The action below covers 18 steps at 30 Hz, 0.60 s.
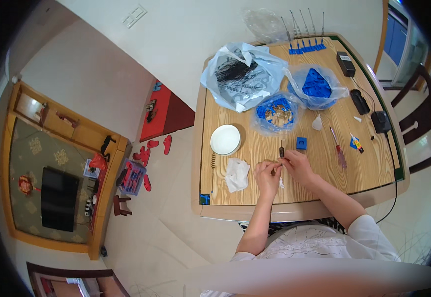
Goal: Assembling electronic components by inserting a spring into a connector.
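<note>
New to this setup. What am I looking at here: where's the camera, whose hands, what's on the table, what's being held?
No robot here: a person works with bare hands, and one fisheye camera on their head looks down, so straight edges bend near the rim. The forearms come in from the bottom. The left hand and right hand meet over a wooden table, pinching a small dark spring-like part between them; its detail is too small to read. On the table: a white bowl, a crumpled white tissue, clear bags of blue plastic parts, a small blue block, a red-handled screwdriver and black boxes with cables.
</note>
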{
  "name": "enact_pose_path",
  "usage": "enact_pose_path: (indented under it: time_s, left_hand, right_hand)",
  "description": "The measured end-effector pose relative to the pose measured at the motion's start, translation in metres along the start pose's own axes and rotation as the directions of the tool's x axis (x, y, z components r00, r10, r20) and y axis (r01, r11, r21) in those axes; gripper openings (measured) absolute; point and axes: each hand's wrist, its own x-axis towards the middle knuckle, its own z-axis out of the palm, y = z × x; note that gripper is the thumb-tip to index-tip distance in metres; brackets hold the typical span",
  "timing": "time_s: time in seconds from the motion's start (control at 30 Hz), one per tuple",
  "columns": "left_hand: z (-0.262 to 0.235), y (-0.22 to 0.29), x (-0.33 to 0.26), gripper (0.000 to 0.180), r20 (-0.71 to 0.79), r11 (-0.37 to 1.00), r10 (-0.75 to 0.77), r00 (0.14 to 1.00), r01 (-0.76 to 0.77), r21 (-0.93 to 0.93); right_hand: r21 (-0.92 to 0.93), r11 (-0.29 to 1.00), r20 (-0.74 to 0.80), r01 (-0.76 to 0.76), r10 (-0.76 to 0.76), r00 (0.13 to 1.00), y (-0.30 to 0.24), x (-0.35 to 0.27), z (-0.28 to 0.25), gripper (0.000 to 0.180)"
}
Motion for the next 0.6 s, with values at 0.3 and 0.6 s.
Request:
enact_pose_path:
  time_s: [0.3,0.6]
  left_hand:
    - [0.0009,0.0039,0.0017,0.013,-0.018,1.000,0.017,1.000,-0.018,-0.022]
    - [-0.0047,0.0014,-0.0006,0.012,-0.014,0.999,0.040,0.999,-0.040,-0.007]
  right_hand:
    - [-0.042,0.999,0.078,0.007,-0.003,0.997,0.0009,0.0001,-0.0062,0.015]
    - [-0.024,0.998,0.075,0.049,-0.047,0.996,0.0006,-0.0005,-0.0017,0.017]
